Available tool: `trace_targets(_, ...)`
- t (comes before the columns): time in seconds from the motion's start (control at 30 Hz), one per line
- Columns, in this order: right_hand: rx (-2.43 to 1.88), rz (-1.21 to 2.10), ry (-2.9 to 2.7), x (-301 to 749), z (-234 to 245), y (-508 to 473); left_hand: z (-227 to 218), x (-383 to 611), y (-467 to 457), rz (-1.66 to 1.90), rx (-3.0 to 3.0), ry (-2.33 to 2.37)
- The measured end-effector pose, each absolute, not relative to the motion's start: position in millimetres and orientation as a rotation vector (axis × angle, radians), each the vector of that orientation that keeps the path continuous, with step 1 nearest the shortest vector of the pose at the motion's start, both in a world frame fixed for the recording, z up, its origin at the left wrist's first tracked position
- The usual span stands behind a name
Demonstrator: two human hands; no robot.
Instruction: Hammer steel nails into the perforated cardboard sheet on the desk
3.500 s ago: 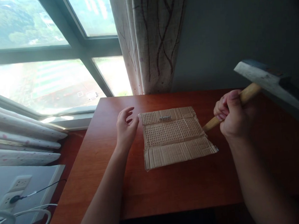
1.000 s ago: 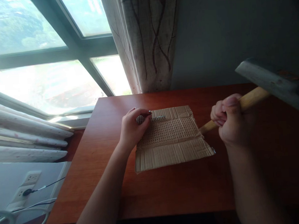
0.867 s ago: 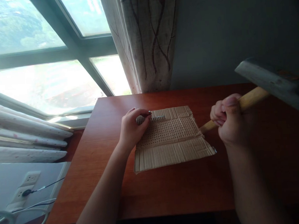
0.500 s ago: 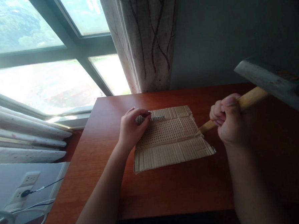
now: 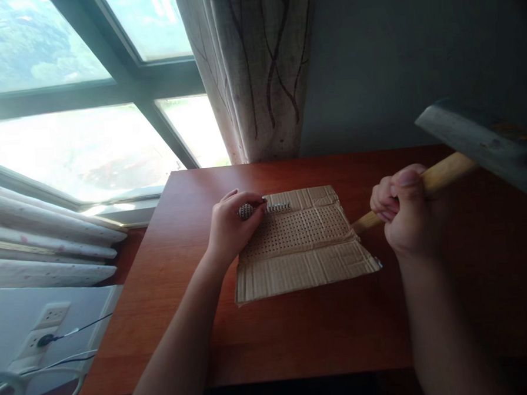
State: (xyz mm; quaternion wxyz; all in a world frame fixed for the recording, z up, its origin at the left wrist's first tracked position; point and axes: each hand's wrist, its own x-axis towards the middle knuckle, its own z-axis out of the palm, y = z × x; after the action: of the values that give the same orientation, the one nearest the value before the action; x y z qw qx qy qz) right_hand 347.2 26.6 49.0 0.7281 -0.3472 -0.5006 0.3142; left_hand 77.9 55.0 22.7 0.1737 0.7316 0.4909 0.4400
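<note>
My right hand (image 5: 403, 211) is wrapped round the wooden handle of a hammer (image 5: 448, 173), with the thumb on top. The hammer's grey metal head is raised at the right, off the table. At the far left corner of a cardboard sheet (image 5: 294, 272), my left hand (image 5: 236, 222) pinches a small nail (image 5: 264, 198) between thumb and forefinger; only its shiny tip shows. Rows of punched holes cover the sheet's middle. Several small metal nails (image 5: 279, 206) stand in a short row beside my fingertips, and more show through the gap of my left hand.
The sheet lies on a reddish-brown wooden table (image 5: 185, 319). Behind the table hang a patterned curtain (image 5: 261, 74) and a dark wall. A bright window (image 5: 66, 143) is at the left. A wall socket (image 5: 53, 314) with a plugged-in cable sits at the lower left.
The hammer and my right hand have shifted very slightly to the right. My left hand keeps its pinch in nearly the same spot.
</note>
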Motion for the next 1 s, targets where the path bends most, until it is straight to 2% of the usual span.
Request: trace_targets(1.0,-0.815,0.667,-1.129,345.5,48.1,25.8,22.8,76.1,54.6,1.227,2.066,1.381)
